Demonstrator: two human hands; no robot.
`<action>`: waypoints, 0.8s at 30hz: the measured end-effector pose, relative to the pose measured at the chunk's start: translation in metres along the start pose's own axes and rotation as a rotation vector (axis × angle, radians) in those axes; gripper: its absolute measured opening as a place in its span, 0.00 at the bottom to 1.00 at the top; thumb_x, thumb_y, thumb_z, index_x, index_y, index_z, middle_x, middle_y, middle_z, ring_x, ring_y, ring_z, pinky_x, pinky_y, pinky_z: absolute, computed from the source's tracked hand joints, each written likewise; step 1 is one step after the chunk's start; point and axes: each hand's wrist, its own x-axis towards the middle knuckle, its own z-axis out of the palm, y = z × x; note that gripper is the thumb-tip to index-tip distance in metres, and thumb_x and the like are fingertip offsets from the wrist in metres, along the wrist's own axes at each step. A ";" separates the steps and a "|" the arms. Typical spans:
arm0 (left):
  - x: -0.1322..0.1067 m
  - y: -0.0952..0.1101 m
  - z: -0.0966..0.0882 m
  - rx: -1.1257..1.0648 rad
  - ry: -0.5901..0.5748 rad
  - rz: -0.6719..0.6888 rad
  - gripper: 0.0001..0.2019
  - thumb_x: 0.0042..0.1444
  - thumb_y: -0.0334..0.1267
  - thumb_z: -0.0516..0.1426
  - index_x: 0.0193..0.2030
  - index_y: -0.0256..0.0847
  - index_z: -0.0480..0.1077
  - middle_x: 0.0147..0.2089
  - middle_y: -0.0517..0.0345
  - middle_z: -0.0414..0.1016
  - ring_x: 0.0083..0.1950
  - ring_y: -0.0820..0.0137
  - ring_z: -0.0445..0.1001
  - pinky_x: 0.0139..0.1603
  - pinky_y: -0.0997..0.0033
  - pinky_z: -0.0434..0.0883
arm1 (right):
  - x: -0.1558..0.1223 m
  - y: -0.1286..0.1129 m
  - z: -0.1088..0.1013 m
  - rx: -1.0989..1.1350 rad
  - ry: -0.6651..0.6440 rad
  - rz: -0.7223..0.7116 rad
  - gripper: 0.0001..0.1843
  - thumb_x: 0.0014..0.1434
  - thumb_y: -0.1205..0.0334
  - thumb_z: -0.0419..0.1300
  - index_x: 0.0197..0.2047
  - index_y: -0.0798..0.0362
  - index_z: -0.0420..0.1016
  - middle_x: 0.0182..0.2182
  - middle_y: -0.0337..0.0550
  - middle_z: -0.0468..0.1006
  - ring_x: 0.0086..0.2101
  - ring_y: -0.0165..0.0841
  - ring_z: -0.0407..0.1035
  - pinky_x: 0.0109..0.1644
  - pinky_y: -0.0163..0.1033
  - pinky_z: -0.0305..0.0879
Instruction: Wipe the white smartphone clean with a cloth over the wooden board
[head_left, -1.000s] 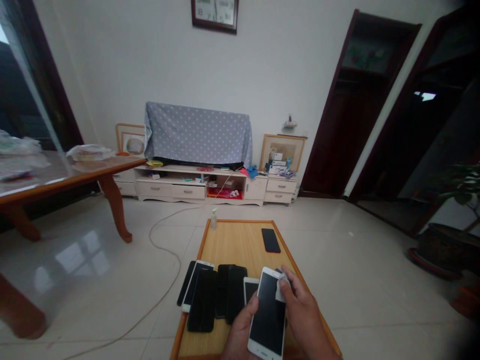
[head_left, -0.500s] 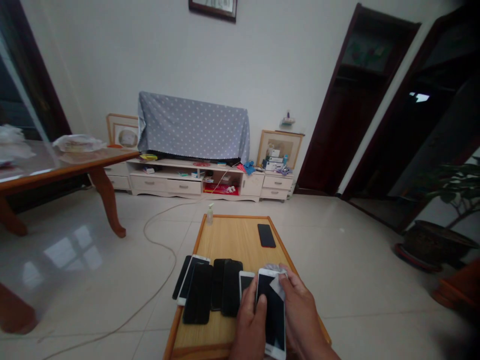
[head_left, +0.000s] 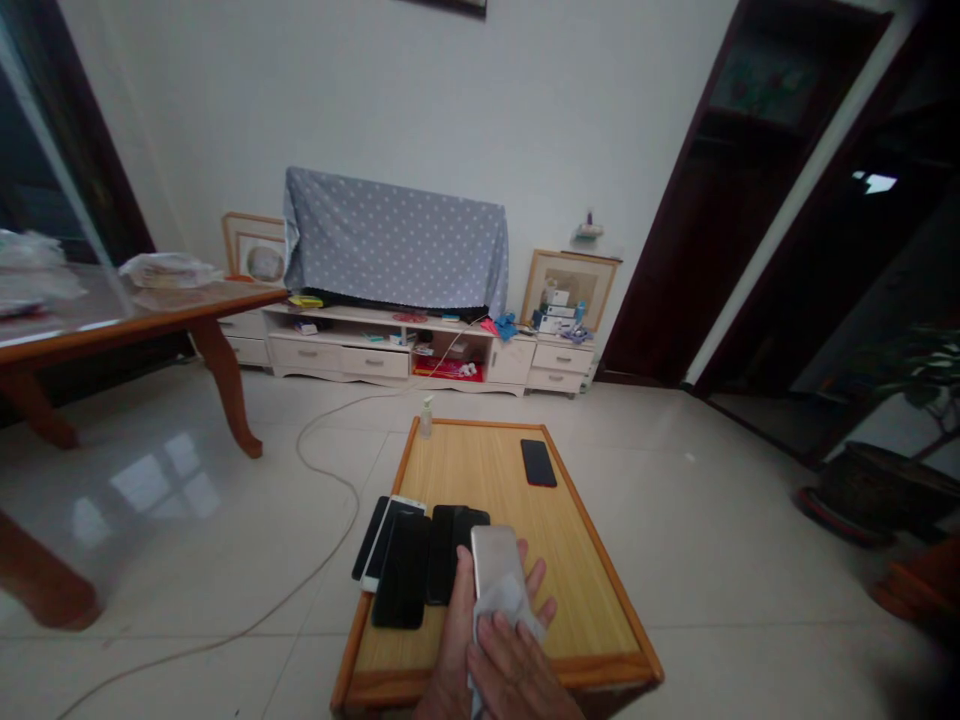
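Note:
My left hand (head_left: pixel 459 628) holds a pale phone (head_left: pixel 495 563) with its back facing up, thumb on its left edge and fingertips showing at its right edge. My right hand (head_left: pixel 519 672) presses a white cloth (head_left: pixel 504 602) onto the phone's lower part. Both hands hover over the near end of a low wooden table (head_left: pixel 581 580). Just left of them, several dark phones (head_left: pixel 420 560) lie side by side on the table, some overlapping. A single black phone (head_left: pixel 538 462) lies apart at the far right. At the far edge stands a small spray bottle (head_left: pixel 426 417).
A cable (head_left: pixel 322 480) snakes over the tiled floor to a white TV stand (head_left: pixel 390 358) under a cloth-covered screen (head_left: pixel 395 243). A large wooden table (head_left: pixel 142 325) stands at the left. A potted plant (head_left: pixel 877 490) and dark doorways (head_left: pixel 675 220) are at the right.
The phone showed its dark screen before and now shows its pale back. My hands shifted left toward the table's middle, and the cloth moved from the phone's top corner to its lower part.

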 end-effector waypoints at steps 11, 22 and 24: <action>-0.010 0.014 0.014 0.033 -0.163 -0.105 0.34 0.60 0.61 0.50 0.67 0.44 0.61 0.62 0.46 0.72 0.63 0.53 0.68 0.65 0.49 0.62 | -0.005 0.023 -0.022 -0.145 -0.071 0.010 0.36 0.67 0.61 0.54 0.73 0.49 0.44 0.64 0.48 0.61 0.61 0.45 0.61 0.63 0.51 0.63; -0.001 -0.011 0.008 0.052 -0.199 -0.173 0.39 0.57 0.65 0.48 0.67 0.38 0.62 0.64 0.40 0.69 0.67 0.51 0.64 0.66 0.49 0.60 | 0.025 0.026 -0.046 -0.033 -0.057 0.230 0.34 0.68 0.62 0.53 0.73 0.50 0.46 0.69 0.48 0.52 0.65 0.49 0.53 0.66 0.57 0.58; -0.002 -0.002 0.011 0.027 -0.183 -0.158 0.38 0.58 0.64 0.50 0.67 0.39 0.60 0.63 0.41 0.70 0.65 0.52 0.66 0.65 0.50 0.61 | 0.001 0.022 -0.032 -0.008 0.017 0.130 0.33 0.68 0.63 0.53 0.73 0.45 0.48 0.66 0.45 0.60 0.62 0.46 0.61 0.65 0.52 0.62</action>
